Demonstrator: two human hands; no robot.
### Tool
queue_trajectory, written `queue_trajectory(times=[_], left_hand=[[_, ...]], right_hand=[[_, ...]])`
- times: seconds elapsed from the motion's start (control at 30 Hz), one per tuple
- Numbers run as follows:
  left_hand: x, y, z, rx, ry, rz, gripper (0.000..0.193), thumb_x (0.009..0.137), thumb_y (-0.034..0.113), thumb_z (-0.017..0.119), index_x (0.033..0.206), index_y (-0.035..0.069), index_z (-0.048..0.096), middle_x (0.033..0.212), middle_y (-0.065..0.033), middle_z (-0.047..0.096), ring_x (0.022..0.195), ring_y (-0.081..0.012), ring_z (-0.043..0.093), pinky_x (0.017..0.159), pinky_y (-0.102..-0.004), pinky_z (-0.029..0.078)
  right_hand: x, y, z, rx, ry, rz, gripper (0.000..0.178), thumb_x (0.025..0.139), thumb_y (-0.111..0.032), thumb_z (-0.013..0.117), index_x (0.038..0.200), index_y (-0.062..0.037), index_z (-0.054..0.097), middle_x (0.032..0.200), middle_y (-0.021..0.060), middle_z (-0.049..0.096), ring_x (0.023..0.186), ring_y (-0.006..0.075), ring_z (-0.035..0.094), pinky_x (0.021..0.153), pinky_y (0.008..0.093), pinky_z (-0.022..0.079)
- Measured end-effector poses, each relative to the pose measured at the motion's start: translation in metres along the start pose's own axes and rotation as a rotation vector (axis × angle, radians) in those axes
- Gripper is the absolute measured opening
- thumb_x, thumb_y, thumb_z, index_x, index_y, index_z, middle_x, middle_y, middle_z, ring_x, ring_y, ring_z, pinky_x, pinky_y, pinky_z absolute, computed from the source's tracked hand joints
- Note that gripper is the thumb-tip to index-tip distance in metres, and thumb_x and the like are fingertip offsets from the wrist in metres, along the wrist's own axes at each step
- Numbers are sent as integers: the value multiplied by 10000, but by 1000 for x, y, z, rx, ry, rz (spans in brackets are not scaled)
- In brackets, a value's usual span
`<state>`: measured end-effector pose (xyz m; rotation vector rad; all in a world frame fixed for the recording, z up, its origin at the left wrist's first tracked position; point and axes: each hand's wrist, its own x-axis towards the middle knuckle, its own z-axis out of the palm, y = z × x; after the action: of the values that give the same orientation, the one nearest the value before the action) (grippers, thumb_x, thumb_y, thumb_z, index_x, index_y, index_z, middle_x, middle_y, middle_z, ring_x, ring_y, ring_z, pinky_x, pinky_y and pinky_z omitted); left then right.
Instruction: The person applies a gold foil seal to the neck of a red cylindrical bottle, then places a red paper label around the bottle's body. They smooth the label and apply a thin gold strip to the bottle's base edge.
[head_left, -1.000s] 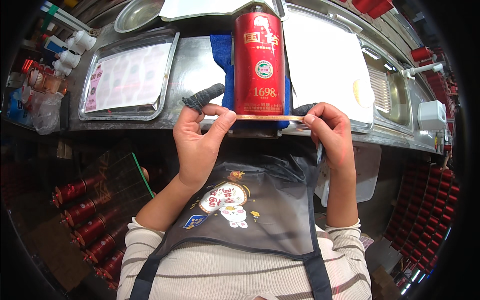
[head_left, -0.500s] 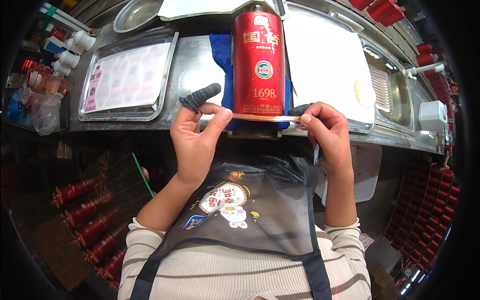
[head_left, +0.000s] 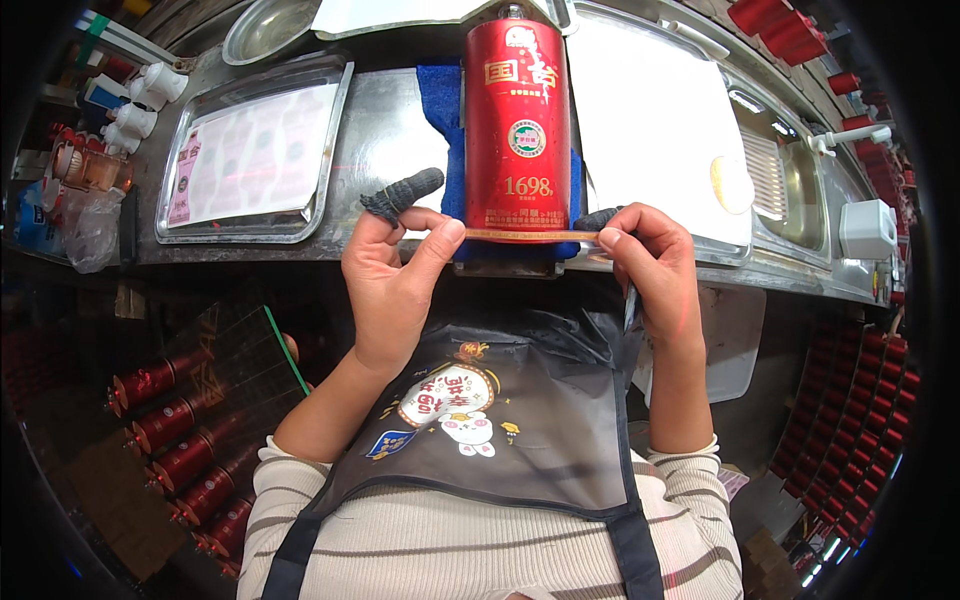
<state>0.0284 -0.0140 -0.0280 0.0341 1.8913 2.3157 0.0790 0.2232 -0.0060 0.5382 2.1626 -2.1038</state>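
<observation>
A red bottle (head_left: 517, 150) with gold lettering and a round green-and-white emblem lies on a blue cloth (head_left: 440, 105), its base toward me. Across that base runs a thin gold strip (head_left: 530, 236), pulled straight from side to side. Its left end is pinched between thumb and finger of my left hand (head_left: 390, 285), whose index finger wears a dark grey knitted finger cover (head_left: 405, 195). My right hand (head_left: 655, 265) pinches the other end near the bottle's lower right edge, with a similar dark cover on its index finger. Whether the strip touches the bottle I cannot tell.
Left of the bottle, a clear tray (head_left: 335, 150) holds a printed pink-and-white sheet. A white sheet (head_left: 650, 130) covers a tray at the right, beside a metal sink (head_left: 805, 200). Red bottles stand in rows low at the left (head_left: 160, 425) and right (head_left: 850, 420).
The strip has turned slightly in my fingers and shows a darker gold face, looking straighter along the bottle's base. Both hands keep nearly the same place and grip.
</observation>
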Motion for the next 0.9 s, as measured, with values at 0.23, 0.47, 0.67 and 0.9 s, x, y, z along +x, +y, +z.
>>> queue_trajectory(times=[0.23, 0.47, 0.67, 0.9], left_hand=[[0, 0, 1, 4, -9, -4, 403, 885, -13, 714, 1272, -14, 601, 907, -20, 677, 835, -47, 592, 711, -187, 454], [0, -2, 1, 14, -13, 0, 398, 890, -15, 708, 1274, -11, 601, 906, -16, 676, 796, -39, 585, 670, -179, 450], [0, 0, 3, 23, -10, -18, 396, 897, -11, 705, 1279, -6, 601, 896, -5, 667, 735, -19, 558, 615, -167, 433], [1, -1, 5, 64, -16, -2, 392, 896, -13, 701, 1276, -5, 602, 876, 8, 646, 759, -21, 551, 634, -172, 440]], right_hand=[[1, 0, 0, -16, 0, 9, 131, 901, -125, 644, 804, -43, 612, 713, -34, 569, 581, 14, 446, 522, 186, 335], [2, 4, 0, -36, -12, 20, 125, 903, -123, 647, 808, -48, 617, 712, -47, 553, 600, 14, 436, 535, 190, 327], [3, 5, 2, -38, -23, 32, 122, 904, -119, 648, 809, -48, 621, 724, -56, 553, 605, 8, 435, 536, 189, 317], [5, 8, 4, -63, -33, 24, 115, 909, -89, 650, 813, -34, 617, 744, -62, 545, 660, 1, 436, 583, 187, 325]])
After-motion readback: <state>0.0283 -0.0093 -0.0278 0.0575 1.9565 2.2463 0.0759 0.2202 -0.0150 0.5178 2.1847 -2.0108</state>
